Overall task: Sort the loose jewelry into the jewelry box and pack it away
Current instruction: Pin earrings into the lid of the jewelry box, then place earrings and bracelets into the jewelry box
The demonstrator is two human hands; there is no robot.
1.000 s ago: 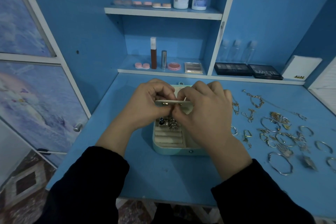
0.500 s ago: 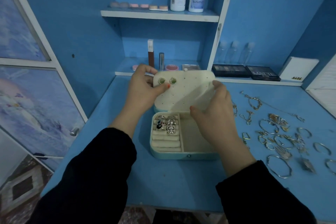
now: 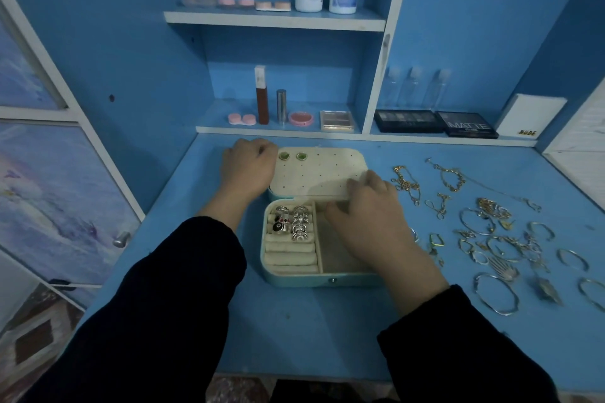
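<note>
The mint-green, rounded-rectangular jewelry box [image 3: 327,281] with cream velvet lining stands open on the blue painted desk [image 3: 229,337], in front of the person and near the shelf unit. Its lid [image 3: 361,157] is folded back flat on the desk behind the base. A cream perforated earring panel [image 3: 320,173] covers the inside of the lid and carries two green stud earrings [image 3: 292,156] side by side in its upper left corner. In the base, the left compartment holds cream ring rolls [image 3: 289,257]; several silver rings [image 3: 291,222] sit in the rear rolls, and the front rolls are bare. The left hand [image 3: 248,167] is at the left rim of the lid, fingers curled closed around that rim. The right hand [image 3: 370,222] is above the right compartment of the base, with bent fingers and thumb pinching the near right corner of the earring panel. The loose jewelry [image 3: 491,232], gold chains, hoops and silver bangles, lies spread on the desk to the right of the box, apart from both hands. A large silver bangle [image 3: 496,293] lies nearest the front edge of that group.
</note>
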